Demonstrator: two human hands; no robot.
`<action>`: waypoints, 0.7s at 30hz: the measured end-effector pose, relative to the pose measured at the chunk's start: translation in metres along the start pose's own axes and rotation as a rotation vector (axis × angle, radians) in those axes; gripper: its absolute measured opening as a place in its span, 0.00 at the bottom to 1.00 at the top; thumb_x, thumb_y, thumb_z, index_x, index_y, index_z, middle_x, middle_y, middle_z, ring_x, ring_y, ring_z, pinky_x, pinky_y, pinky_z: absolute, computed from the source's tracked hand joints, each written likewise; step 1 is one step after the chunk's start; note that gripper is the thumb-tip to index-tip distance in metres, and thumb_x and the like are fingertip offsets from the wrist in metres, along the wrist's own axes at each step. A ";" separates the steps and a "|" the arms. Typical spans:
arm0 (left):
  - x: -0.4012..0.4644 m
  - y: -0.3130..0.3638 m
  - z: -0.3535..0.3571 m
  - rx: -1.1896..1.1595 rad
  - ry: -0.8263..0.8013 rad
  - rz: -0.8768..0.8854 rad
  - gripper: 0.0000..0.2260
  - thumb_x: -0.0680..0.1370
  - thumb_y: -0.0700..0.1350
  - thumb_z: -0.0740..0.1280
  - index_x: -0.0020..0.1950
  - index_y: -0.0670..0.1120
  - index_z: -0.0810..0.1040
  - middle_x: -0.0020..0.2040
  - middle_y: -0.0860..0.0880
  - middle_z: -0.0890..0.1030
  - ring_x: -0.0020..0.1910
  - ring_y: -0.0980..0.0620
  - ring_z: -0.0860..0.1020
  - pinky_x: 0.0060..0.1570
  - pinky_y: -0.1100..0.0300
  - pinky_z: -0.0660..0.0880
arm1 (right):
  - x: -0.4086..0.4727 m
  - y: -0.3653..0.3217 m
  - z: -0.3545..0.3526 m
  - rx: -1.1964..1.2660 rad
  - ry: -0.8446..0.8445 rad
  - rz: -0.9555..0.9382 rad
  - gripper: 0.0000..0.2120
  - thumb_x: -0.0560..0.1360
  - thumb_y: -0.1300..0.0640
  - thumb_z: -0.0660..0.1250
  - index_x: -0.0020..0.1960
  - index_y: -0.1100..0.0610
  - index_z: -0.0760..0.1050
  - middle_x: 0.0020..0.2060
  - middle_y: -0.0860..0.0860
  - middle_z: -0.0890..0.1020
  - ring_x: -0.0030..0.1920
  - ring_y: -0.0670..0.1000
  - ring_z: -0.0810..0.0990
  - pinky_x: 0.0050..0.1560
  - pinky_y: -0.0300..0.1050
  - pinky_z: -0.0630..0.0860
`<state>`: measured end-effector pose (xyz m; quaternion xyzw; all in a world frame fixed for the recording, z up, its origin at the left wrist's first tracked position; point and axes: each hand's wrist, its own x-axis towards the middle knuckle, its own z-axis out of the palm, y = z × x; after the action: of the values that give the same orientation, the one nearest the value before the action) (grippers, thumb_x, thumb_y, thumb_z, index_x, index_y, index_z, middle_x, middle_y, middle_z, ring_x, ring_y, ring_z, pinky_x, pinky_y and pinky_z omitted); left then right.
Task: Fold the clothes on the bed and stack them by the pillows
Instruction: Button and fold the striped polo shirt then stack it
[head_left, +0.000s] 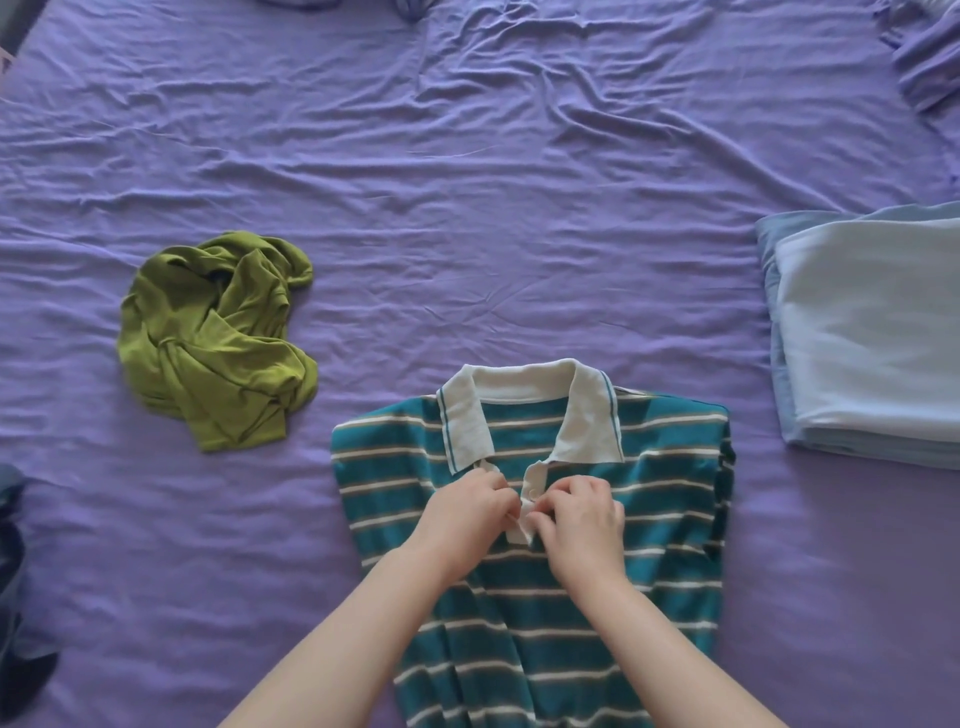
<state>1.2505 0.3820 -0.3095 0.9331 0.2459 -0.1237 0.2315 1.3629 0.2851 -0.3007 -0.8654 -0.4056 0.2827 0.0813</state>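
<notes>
Striped polo shirt (535, 545) lies flat, near centre — left hand (467, 512) and right hand (582, 514) both pinching its button placket (527, 512).

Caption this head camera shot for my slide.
Both hands pinch the striped polo shirt's button placket on the bed.

We take the teal, white-striped knit polo shirt (545, 597) as our landmark: it lies flat on the wrinkled purple cotton bedsheet (467, 208), collar pointing away from us, at the near middle of the bed. Our left hand (467, 512) and right hand (584, 522) rest on its chest, side by side, pinching the button placket just below the collar. Left of the shirt and a little farther off sits the crumpled olive-green jersey garment (218, 338), apart from it. Right of the shirt lies the folded pale-blue cloth stack (872, 332), also apart. Far left, at the frame's edge, lies a dark-blue denim garment (15, 597).
</notes>
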 end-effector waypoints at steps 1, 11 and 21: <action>0.001 0.001 -0.001 -0.022 0.017 0.007 0.07 0.78 0.44 0.65 0.55 0.51 0.79 0.51 0.53 0.77 0.51 0.52 0.73 0.45 0.55 0.76 | 0.002 -0.001 -0.003 0.026 -0.009 0.023 0.11 0.77 0.47 0.61 0.53 0.49 0.79 0.57 0.45 0.74 0.62 0.48 0.65 0.62 0.45 0.61; 0.005 0.006 -0.005 0.021 0.082 0.031 0.09 0.80 0.48 0.60 0.55 0.46 0.77 0.52 0.50 0.79 0.51 0.50 0.74 0.47 0.58 0.74 | 0.012 -0.005 -0.007 0.210 -0.139 0.201 0.12 0.77 0.46 0.63 0.50 0.50 0.82 0.52 0.48 0.80 0.60 0.52 0.69 0.59 0.49 0.67; 0.006 0.001 -0.004 0.060 -0.008 0.009 0.11 0.81 0.49 0.59 0.58 0.48 0.78 0.54 0.51 0.79 0.54 0.51 0.73 0.48 0.57 0.73 | 0.010 0.007 -0.012 0.291 -0.204 -0.024 0.11 0.73 0.46 0.68 0.53 0.49 0.80 0.56 0.46 0.75 0.61 0.47 0.65 0.65 0.49 0.64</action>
<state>1.2565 0.3858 -0.3075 0.9402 0.2370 -0.1338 0.2048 1.3792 0.2888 -0.2973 -0.8064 -0.3769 0.4237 0.1678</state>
